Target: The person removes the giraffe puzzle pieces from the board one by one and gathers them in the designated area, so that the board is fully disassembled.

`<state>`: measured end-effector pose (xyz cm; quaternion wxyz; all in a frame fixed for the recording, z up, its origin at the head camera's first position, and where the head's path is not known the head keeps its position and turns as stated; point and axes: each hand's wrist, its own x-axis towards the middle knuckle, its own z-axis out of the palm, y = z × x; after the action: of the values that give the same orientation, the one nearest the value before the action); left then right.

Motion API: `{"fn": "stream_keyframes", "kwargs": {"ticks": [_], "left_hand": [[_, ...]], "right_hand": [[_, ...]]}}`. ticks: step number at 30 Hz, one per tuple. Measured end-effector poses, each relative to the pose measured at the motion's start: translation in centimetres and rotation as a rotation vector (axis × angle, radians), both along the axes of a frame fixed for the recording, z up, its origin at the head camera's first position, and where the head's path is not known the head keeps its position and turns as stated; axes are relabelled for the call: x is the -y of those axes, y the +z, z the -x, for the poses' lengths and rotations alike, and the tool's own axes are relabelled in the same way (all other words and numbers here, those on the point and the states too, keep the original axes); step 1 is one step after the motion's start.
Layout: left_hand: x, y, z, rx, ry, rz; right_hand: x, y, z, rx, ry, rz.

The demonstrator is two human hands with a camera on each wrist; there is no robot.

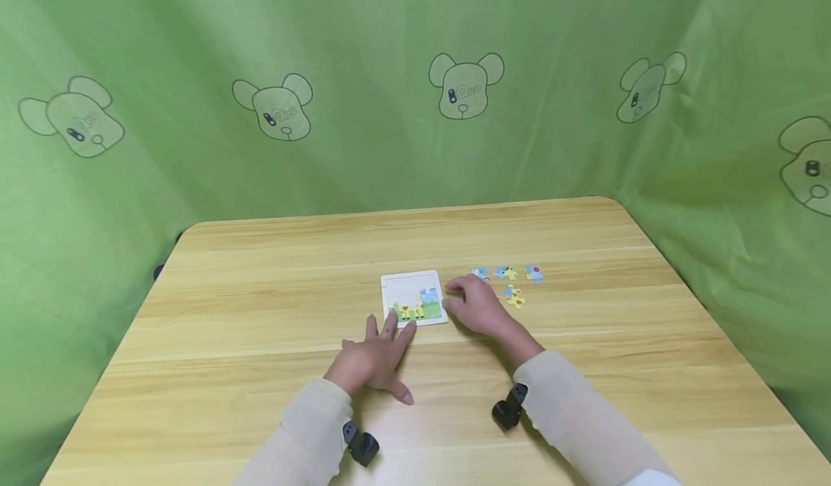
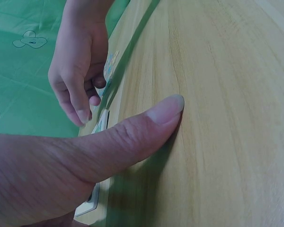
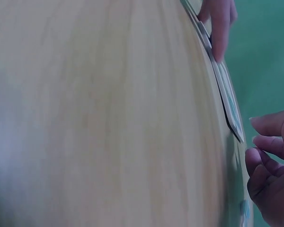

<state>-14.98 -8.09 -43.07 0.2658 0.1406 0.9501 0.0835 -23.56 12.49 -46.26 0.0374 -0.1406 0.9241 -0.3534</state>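
Observation:
A square white puzzle tray [image 1: 397,279] lies mid-table, with joined pieces showing a yellow animal, green ground and blue sky along its bottom and right. My left hand [image 1: 372,363] spreads its fingers, the fingertips resting on the tray's near edge and the thumb [image 2: 146,123] stretched out to the right over the wood. Just off the tray's right side is my right hand [image 1: 479,307], fingers loosely bent. In the right wrist view, its thumb and fingers [image 3: 270,124] stand apart with nothing visible between them.
Loose puzzle pieces lie right of the tray, among them a blue one with a red spot [image 1: 534,274], a yellow-and-blue one [image 1: 515,298] and another [image 1: 506,272]. One [image 1: 479,272] is partly behind my right hand. A green curtain [image 1: 363,161] encloses the wooden table [image 1: 260,277].

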Motion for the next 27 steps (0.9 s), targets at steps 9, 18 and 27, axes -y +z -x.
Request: {"fn": "stream_keyframes", "kwargs": {"ticks": [9, 18, 27], "left_hand": [[0.0, 0.0, 0.0, -0.002, -0.009, 0.015], [0.0, 0.0, 0.1, 0.009, -0.007, 0.009], [-0.1, 0.0, 0.1, 0.006, -0.009, 0.016]], "right_hand": [[1.3, -0.1, 0.4, 0.020, 0.031, -0.026], [2.2, -0.1, 0.8, 0.017, 0.064, -0.053], [2.7, 0.0, 1.1, 0.023, 0.091, -0.087]]}}
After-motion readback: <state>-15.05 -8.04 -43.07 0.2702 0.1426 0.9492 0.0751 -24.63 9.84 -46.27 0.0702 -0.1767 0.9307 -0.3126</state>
